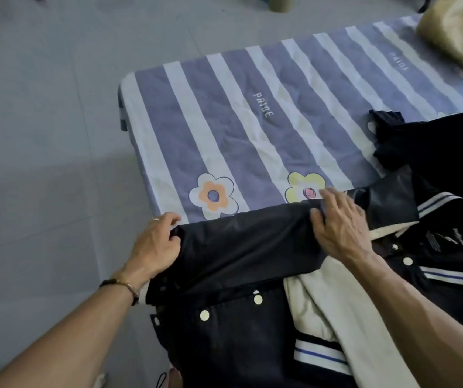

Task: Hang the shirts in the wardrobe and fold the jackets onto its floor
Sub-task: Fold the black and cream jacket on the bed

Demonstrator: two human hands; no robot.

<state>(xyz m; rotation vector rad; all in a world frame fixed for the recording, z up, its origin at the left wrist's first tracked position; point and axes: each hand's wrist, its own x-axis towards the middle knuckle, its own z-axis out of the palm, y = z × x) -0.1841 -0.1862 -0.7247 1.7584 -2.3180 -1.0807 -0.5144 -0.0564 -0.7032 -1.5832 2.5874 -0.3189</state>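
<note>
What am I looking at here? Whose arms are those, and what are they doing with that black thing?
There is no machine here, just a person. The one picture comes from a camera worn on their head, looking down, so you see their own two arms reaching forward.

In front of them is a bed with a purple and white striped cover with flowers on it. On it lies a black jacket with pale round snap buttons and a cream lining.

The left hand grips the jacket's edge with curled fingers. The right hand rests on the folded part, its fingertips curling over the fold. It looks like they are folding the jacket.

More dark clothing is piled to the right, and something yellowish sits at the far end.
</note>
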